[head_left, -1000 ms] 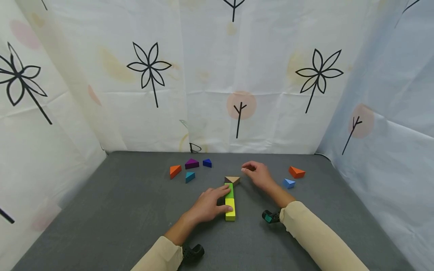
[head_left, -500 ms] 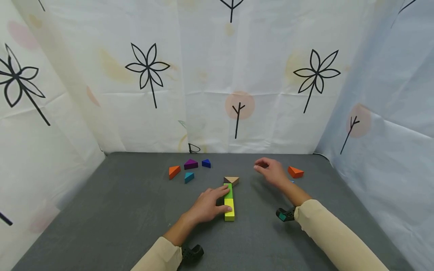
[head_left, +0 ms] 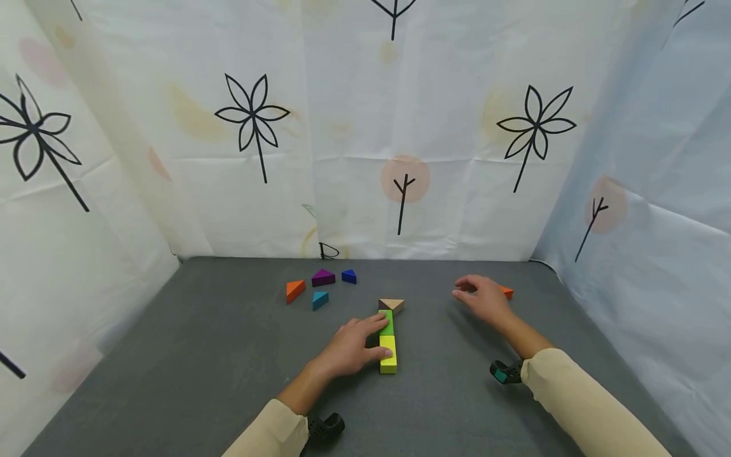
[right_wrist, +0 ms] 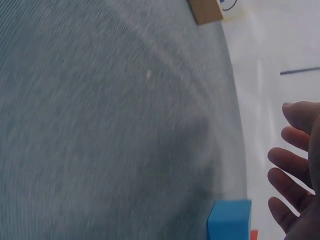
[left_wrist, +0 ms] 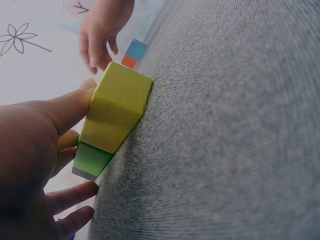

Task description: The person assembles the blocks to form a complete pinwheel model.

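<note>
A yellow block and a green block lie end to end on the grey table. A tan triangular block sits at the green block's far end. My left hand rests on this row, its thumb on the yellow block and a forefinger on the green one. To the right, my right hand hovers above the table with loosely bent fingers and nothing in them. A blue block shows below it in the right wrist view; an orange block is partly hidden behind that hand.
At the back left lie an orange triangular block, a purple one, a teal one and a dark blue one. A printed white curtain stands along the table's far edge and both sides.
My right hand has moved rightward, away from the tan block and over toward the orange and blue blocks, which it now covers in the head view. The left hand stays on the row.
</note>
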`<action>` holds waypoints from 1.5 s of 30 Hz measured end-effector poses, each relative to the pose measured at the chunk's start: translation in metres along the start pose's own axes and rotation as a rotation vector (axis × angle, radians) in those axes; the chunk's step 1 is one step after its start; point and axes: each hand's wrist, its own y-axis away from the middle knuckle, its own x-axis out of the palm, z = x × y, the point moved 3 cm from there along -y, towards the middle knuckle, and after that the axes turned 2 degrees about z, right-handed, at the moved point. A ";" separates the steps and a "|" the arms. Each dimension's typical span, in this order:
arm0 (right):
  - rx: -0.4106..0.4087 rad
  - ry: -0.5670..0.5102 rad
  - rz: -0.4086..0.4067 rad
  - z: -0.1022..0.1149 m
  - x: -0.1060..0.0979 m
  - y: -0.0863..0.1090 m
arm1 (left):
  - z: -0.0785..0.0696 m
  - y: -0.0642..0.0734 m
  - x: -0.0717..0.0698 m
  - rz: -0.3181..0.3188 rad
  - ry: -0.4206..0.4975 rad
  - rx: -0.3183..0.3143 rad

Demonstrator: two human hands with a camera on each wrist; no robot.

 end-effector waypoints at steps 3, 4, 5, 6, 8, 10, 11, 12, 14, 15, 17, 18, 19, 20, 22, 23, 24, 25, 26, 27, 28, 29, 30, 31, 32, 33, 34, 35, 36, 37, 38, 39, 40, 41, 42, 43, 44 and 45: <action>0.005 0.029 0.006 -0.005 -0.004 0.005 | -0.001 0.000 0.000 0.001 -0.001 0.004; 0.011 0.041 0.007 -0.007 -0.005 0.006 | -0.001 0.000 0.000 0.002 0.000 0.003; 0.014 0.049 0.009 -0.009 -0.006 0.008 | -0.001 0.000 0.000 0.004 0.000 0.002; 0.018 0.056 0.012 -0.010 -0.007 0.009 | 0.000 0.000 0.000 0.006 -0.001 0.001; 0.028 0.067 0.012 -0.013 -0.009 0.011 | 0.000 0.000 0.000 0.007 -0.001 0.000; 0.039 0.071 0.017 -0.017 -0.009 0.013 | 0.000 0.000 0.000 0.007 -0.006 -0.001; 0.038 0.073 0.021 -0.018 -0.009 0.013 | 0.000 0.000 0.000 0.006 -0.006 -0.002; 0.041 0.074 0.025 -0.021 -0.009 0.013 | 0.001 0.000 0.000 0.006 -0.007 -0.004; 0.052 0.076 0.039 -0.025 -0.008 0.014 | 0.000 0.000 0.000 0.004 -0.004 -0.002; 0.058 0.080 0.048 -0.027 -0.007 0.014 | 0.000 0.001 0.000 0.003 -0.004 -0.001; 0.077 0.086 0.066 -0.031 -0.006 0.014 | 0.000 0.000 0.000 0.003 -0.004 0.002; 0.088 0.088 0.075 -0.033 -0.005 0.015 | 0.000 0.000 0.000 0.004 -0.003 0.002; 0.098 0.093 0.082 -0.034 -0.004 0.015 | 0.000 0.000 0.000 0.004 -0.003 0.003; 0.104 0.099 0.087 -0.036 -0.004 0.015 | 0.000 0.000 0.000 0.006 -0.003 0.000; 0.112 0.106 0.095 -0.039 -0.003 0.016 | 0.001 0.000 0.001 0.007 -0.005 -0.003; 0.112 0.112 0.098 -0.040 -0.003 0.016 | 0.000 0.000 0.000 0.007 -0.005 -0.004; 0.113 0.118 0.102 -0.041 -0.003 0.017 | 0.001 0.000 0.000 0.008 -0.004 -0.007; 0.112 0.123 0.108 -0.041 -0.003 0.017 | 0.001 -0.001 0.000 0.008 -0.005 -0.007; 0.114 0.128 0.113 -0.042 -0.003 0.018 | 0.001 -0.001 0.001 0.008 -0.005 -0.008; 0.117 0.132 0.119 -0.043 -0.003 0.018 | 0.001 -0.001 0.000 0.008 -0.004 -0.009; 0.117 0.135 0.123 -0.044 -0.004 0.018 | 0.001 -0.001 0.000 0.009 -0.003 -0.011; 0.120 0.140 0.127 -0.045 -0.004 0.019 | 0.001 -0.001 0.000 0.010 -0.002 -0.013; 0.122 0.143 0.129 -0.045 -0.004 0.019 | 0.001 0.000 0.001 0.010 -0.001 -0.015; 0.122 0.144 0.127 -0.046 -0.005 0.019 | 0.001 0.000 0.001 0.010 -0.001 -0.015; 0.124 0.144 0.124 -0.046 -0.004 0.020 | 0.001 0.000 0.001 0.010 -0.001 -0.014; 0.123 0.146 0.121 -0.046 -0.004 0.020 | 0.001 0.000 0.001 0.010 -0.002 -0.015; 0.122 0.147 0.117 -0.046 -0.004 0.021 | 0.000 0.000 0.001 0.010 -0.003 -0.016; 0.123 0.148 0.114 -0.045 -0.004 0.021 | 0.001 0.000 0.001 0.011 -0.004 -0.016; 0.122 0.149 0.109 -0.045 -0.004 0.021 | 0.001 0.000 0.001 0.011 -0.006 -0.015; 0.120 0.150 0.105 -0.045 -0.004 0.021 | 0.001 0.000 0.001 0.011 -0.007 -0.015; 0.121 0.151 0.102 -0.045 -0.004 0.021 | 0.001 -0.001 0.001 0.011 -0.009 -0.015; 0.119 0.152 0.099 -0.045 -0.004 0.021 | 0.001 -0.001 0.002 0.012 -0.008 -0.019; 0.118 0.155 0.094 -0.045 -0.004 0.021 | 0.001 -0.001 0.002 0.012 -0.009 -0.018; 0.117 0.159 0.090 -0.045 -0.005 0.021 | 0.002 -0.001 0.002 0.011 -0.009 -0.018; 0.114 0.165 0.084 -0.046 -0.005 0.020 | 0.002 -0.001 0.002 0.009 -0.009 -0.018; 0.112 0.171 0.081 -0.045 -0.005 0.020 | 0.002 -0.001 0.002 0.007 -0.009 -0.017; 0.108 0.178 0.076 -0.045 -0.005 0.020 | 0.003 -0.001 0.002 0.005 -0.009 -0.016; 0.103 0.186 0.072 -0.044 -0.005 0.019 | 0.003 -0.001 0.002 0.004 -0.009 -0.016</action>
